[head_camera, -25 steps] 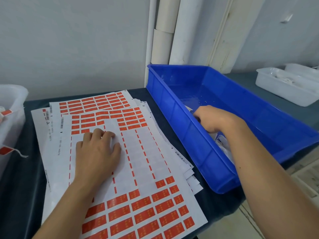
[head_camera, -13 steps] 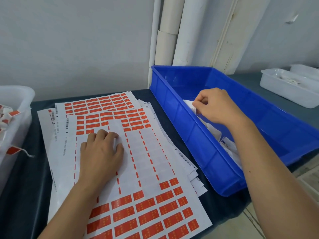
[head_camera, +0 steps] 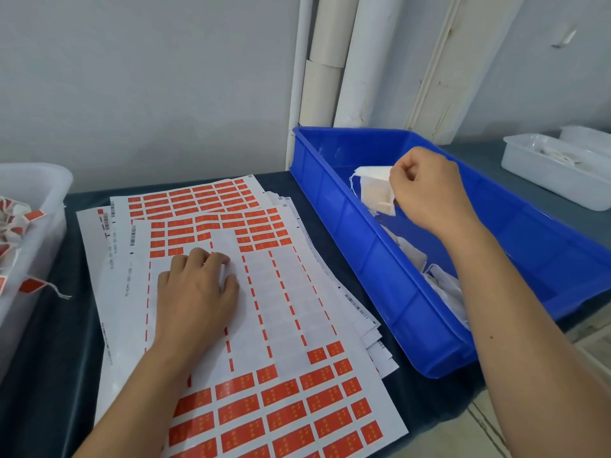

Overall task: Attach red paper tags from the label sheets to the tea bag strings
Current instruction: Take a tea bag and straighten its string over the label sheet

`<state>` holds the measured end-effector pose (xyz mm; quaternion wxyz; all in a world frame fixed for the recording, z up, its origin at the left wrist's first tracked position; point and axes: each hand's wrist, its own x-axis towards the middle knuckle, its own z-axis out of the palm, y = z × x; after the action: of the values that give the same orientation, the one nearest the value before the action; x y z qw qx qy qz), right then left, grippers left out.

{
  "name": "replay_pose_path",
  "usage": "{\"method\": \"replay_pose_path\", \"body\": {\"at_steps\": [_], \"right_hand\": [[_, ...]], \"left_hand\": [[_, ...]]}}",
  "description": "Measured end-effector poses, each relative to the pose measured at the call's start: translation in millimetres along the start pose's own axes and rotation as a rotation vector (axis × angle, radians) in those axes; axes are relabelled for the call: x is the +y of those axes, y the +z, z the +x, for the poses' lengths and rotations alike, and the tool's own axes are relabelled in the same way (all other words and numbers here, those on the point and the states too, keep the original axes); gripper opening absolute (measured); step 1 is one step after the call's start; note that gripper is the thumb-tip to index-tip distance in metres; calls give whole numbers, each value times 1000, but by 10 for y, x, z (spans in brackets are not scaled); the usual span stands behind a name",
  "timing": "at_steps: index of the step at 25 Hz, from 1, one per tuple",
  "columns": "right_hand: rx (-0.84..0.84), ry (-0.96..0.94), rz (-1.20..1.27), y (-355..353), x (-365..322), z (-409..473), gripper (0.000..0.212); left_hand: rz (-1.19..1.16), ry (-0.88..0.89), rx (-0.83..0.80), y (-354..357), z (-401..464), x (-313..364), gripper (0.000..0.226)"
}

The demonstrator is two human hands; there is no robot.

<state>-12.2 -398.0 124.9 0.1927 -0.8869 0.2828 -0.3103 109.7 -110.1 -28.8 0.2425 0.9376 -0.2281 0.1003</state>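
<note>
Red tags (head_camera: pixel 287 415): small gold marks are printed on each, too small to read.
Label sheets (head_camera: pixel 291 312): small barcodes stand on the margins, and a short vertical line of grey print runs along the left edge; the characters are blurred and cannot be read.
Blue crate (head_camera: pixel 380 259): no text can be seen on it.
Readable words or numbers: none.

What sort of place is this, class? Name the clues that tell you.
Probably a small packing workshop doing hand assembly. Clues: stacked label sheets of red tags, many already peeled off; a blue crate of loose tea bags; a white tub at left holding tagged ones.
</note>
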Motion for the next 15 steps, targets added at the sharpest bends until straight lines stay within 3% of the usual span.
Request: {"method": "replay_pose_path", "body": {"at_steps": [3,5,10,13,15], "right_hand": [[105,-59,133,1,-179,-5,12],[69,-79,304,42,-350,-28,12],[-315,-143,525,629,-787,-335,12],[-528,-27,699,1173,-930,-665,15],[-560,117,800,1483,-957,-884,15]], "left_hand": [[-33,-12,-6,-1,-10,-11,37],[-66,-28,-8,-3,5,-4,37],[-495,-104,60,-82,-31,-4,49],[-701,-72,79,-172,-87,-5,41],[-759,-102,129,-188,-61,-24,27]]}}
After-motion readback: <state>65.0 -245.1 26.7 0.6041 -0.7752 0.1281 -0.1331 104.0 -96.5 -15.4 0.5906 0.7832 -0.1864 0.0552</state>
